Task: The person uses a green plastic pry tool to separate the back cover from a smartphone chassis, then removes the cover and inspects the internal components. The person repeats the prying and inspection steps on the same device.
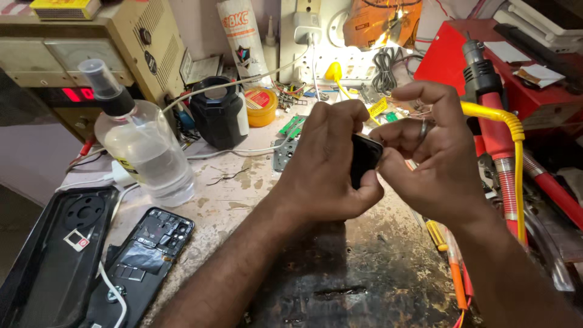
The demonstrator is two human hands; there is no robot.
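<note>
I've got the small black module (pixel 365 159) pinched between both hands, left hand (pixel 325 164) at 9 o'clock, right hand (pixel 434 155) at 3, long axis upright.

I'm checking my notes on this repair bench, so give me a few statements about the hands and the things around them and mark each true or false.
1. Both hands hold a small black part. True: the left hand and right hand pinch the small black part between them.
2. The clear spray bottle lies on its side. False: it stands upright.
3. An opened phone lies at the bench's left front. True.
4. The right hand wears no ring. False: a ring shows on one finger.
</note>
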